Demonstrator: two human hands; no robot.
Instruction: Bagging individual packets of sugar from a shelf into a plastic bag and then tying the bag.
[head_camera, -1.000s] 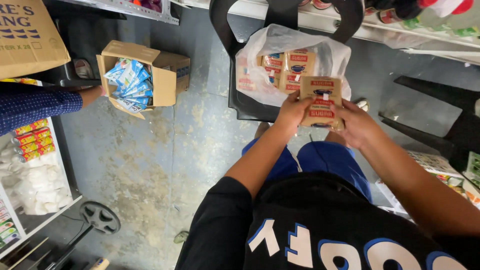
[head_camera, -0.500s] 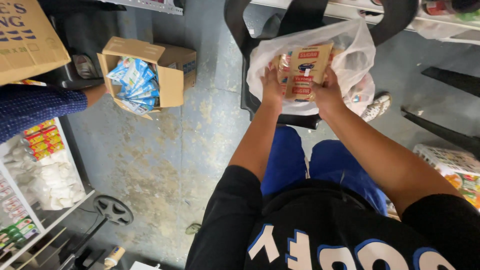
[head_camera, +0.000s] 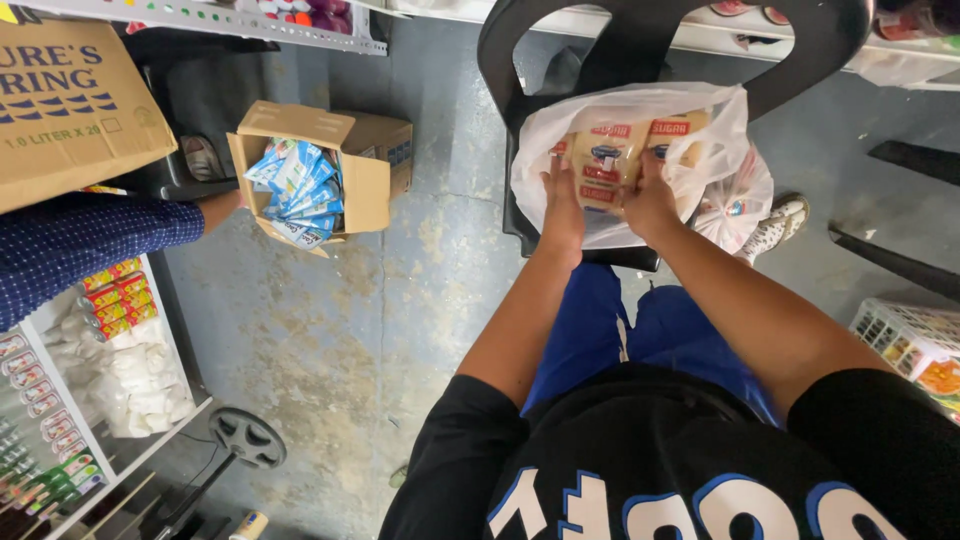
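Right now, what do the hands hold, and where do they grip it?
Both hands, left and right, hold one tan packet by its two side edges, inside the white bag.

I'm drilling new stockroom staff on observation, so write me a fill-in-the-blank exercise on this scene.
1. Both hands, the left hand and the right hand, grip a tan packet inside a white plastic ____.
2. The plastic bag rests on the seat of a black ____.
3. The open cardboard box on the floor holds packets that are mostly ____ in colour.
4. Another person's arm by the box wears a dotted dark ____ sleeve.

Missing words: bag; chair; blue; blue
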